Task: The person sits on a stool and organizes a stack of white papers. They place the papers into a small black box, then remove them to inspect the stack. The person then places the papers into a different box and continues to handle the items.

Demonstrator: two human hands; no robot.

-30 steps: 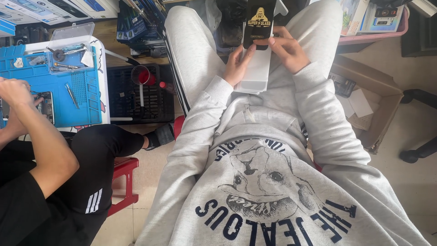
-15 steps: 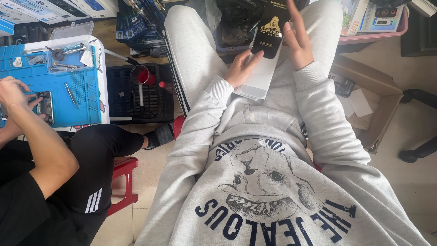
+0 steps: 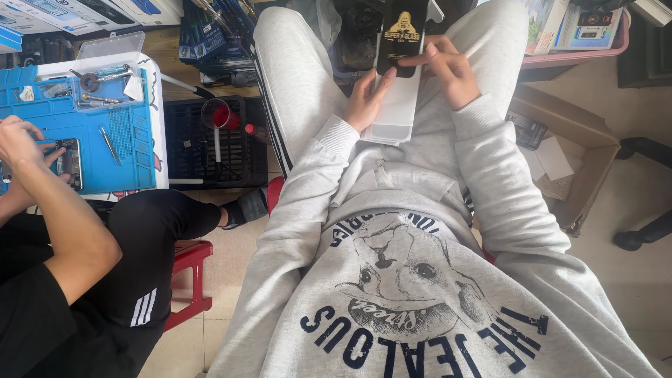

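Fingers of the left hand clamp the white sleeve. Fingers of the right hand pinch the black package above it.

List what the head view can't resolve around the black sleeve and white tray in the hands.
- Black sleeve, head view: top end cut off by the frame edge.
- White tray: upper part covered by the sleeve; contents unseen.
- Left hand: fingers hidden under the tray.
- Right hand: grip on the sleeve unclear.

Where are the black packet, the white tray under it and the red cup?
black packet (image 3: 400, 38), head view, middle of its black front
white tray (image 3: 397, 105), head view, bare lower part of it
red cup (image 3: 218, 113), head view, its rim
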